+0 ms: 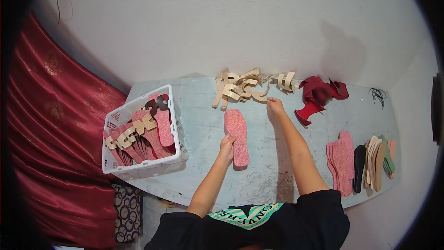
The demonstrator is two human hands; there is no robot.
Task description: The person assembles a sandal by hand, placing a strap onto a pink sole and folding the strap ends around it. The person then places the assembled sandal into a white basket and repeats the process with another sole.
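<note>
Head view: low in the middle of the frame, the left hand [226, 146] has its fingers curled on the left edge of a pink insole [237, 132]. The insole lies flat on the table [203, 125], toe pointing away. It looks light, thin and bendy with a rough, speckled face, so it is probably easiest to take by a long edge near the waist, where it will flop least.

Just right of it, the right hand [275, 106] stretches further up. Its fingers seem pinched on an end from the heap of beige straps [243, 87]. These look soft and tangled, so one may drag others along.

At the left a white basket [143, 166] holds strapped insoles. At the right lie a stack of pink insoles [341, 162] and a row of mixed soles [374, 159]. Beyond those are red straps [319, 97] and a black cord [378, 95]. Nothing lies between the hands and the heap.
</note>
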